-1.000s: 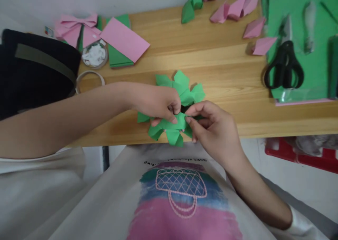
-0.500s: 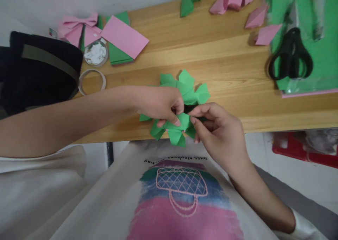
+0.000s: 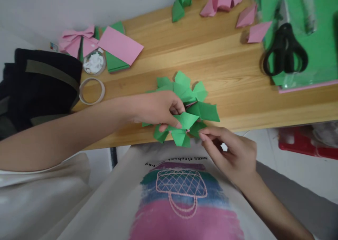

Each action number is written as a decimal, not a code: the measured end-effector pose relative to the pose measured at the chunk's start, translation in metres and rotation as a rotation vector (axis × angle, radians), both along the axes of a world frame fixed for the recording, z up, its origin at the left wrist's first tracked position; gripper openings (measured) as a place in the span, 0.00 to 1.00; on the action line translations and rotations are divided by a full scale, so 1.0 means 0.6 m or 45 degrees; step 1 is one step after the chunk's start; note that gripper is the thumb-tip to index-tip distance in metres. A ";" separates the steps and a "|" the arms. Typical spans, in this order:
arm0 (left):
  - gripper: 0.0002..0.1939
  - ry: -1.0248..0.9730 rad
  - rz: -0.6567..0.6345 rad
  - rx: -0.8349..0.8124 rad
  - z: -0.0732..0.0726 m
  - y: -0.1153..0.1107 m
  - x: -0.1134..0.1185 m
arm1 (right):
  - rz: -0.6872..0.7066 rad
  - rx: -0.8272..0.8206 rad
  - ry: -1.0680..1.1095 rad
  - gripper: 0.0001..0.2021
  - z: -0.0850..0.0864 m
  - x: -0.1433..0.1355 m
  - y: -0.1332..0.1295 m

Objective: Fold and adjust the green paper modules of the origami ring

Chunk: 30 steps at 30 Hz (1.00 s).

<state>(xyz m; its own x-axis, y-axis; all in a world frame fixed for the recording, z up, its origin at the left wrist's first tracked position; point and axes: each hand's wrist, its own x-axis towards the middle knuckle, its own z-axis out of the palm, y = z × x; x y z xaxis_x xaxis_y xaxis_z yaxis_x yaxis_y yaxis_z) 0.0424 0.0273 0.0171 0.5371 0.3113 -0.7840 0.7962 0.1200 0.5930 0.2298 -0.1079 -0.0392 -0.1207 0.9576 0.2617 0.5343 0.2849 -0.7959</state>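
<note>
A green folded-paper flower (image 3: 182, 89) with several pointed petals lies near the table's front edge. My left hand (image 3: 161, 109) is closed on it from the left, thumb pressing a near petal and fingers curled toward the middle. Part of the flower is hidden under this hand. At the lower right, my right hand (image 3: 229, 152) pinches the edge of a petal between thumb and index finger. A long petal (image 3: 206, 110) sticks out above the right hand. Small pinkish bits show among the near petals.
Black-handled scissors (image 3: 286, 49) rest on green sheets (image 3: 293, 39) at the right. Folded pink pieces (image 3: 258, 32) and a green piece (image 3: 179, 7) stand at the back. On the left are a pink sheet (image 3: 121, 44), a tape roll (image 3: 92, 91) and a dark bag (image 3: 47, 81).
My right hand has moved down and to the right, from the flower's middle to a nearer petal. The long right petal now shows. My left hand keeps its hold.
</note>
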 end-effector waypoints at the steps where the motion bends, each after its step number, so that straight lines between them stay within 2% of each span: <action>1: 0.04 -0.002 0.056 0.008 -0.001 -0.004 0.002 | 0.014 0.009 -0.019 0.05 -0.002 -0.002 -0.001; 5: 0.08 -0.032 0.252 0.064 -0.007 -0.018 0.006 | 0.032 0.106 -0.134 0.05 -0.009 -0.009 -0.001; 9: 0.15 -0.047 0.349 0.054 -0.011 -0.022 0.008 | 0.003 0.355 -0.375 0.06 -0.020 -0.013 0.005; 15: 0.08 0.016 0.424 0.024 -0.004 -0.021 0.015 | 0.017 0.602 -0.529 0.11 -0.051 -0.018 0.011; 20: 0.07 0.025 0.403 0.056 -0.010 -0.018 0.013 | 0.018 0.639 -0.524 0.18 -0.071 -0.023 0.012; 26: 0.10 -0.077 0.506 -0.012 -0.018 -0.022 0.010 | 0.023 0.603 -0.472 0.32 -0.078 -0.023 0.012; 30: 0.11 -0.104 0.539 -0.015 -0.020 -0.025 0.009 | 0.035 0.614 -0.478 0.34 -0.079 -0.023 0.014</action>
<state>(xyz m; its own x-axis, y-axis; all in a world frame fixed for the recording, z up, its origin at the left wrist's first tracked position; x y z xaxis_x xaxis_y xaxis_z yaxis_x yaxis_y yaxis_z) 0.0478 0.0122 0.0048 0.4247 0.5086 -0.7490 0.6256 0.4332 0.6489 0.2161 -0.0994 -0.0865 -0.3117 0.7369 0.5999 0.7405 0.5840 -0.3326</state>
